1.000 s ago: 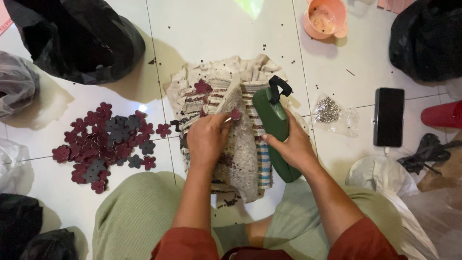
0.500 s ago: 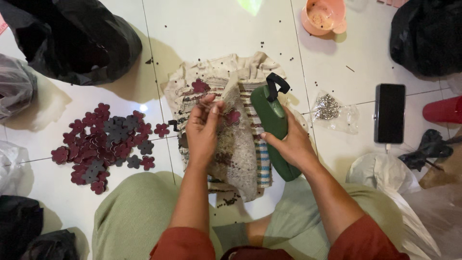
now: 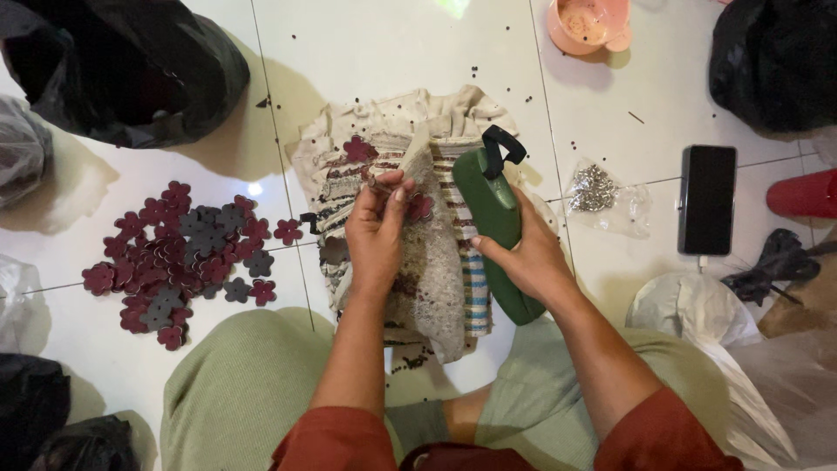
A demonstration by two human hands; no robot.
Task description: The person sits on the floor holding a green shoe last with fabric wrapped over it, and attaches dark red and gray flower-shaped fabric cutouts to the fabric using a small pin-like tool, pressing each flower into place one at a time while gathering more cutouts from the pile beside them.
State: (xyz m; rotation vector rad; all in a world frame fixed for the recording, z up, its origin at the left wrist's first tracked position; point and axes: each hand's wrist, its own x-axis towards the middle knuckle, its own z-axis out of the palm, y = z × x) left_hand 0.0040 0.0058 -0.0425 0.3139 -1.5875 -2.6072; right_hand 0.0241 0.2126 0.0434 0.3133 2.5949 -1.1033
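- fingers of your left hand (image 3: 377, 228) now pinch a small flower-shaped piece, hard to make out, over the striped cloth (image 3: 410, 235); half a second ago the hand sat lower with its fingers curled, so the piece has come up off the cloth for handling.
- your right hand (image 3: 532, 257) grips the green tool (image 3: 493, 218) around its middle, black lever at the top, lying where it lay a second ago on the cloth's right side.
- a second dark red flower (image 3: 420, 207) lies on the cloth just beside your left fingertips, another (image 3: 358, 149) near the cloth's top edge.
- to your left, a pile of red and grey flowers (image 3: 179, 253) spreads over the white tile floor (image 3: 410, 44), apart from the cloth.
- to your right, a clear bag of small metal bits (image 3: 602, 194) and a black phone (image 3: 708, 199) lie near the tool.
- open tile shows above the cloth; black bags (image 3: 113, 65) and a pink bowl (image 3: 588, 24) ring the far edges, and small dark beads are scattered about.
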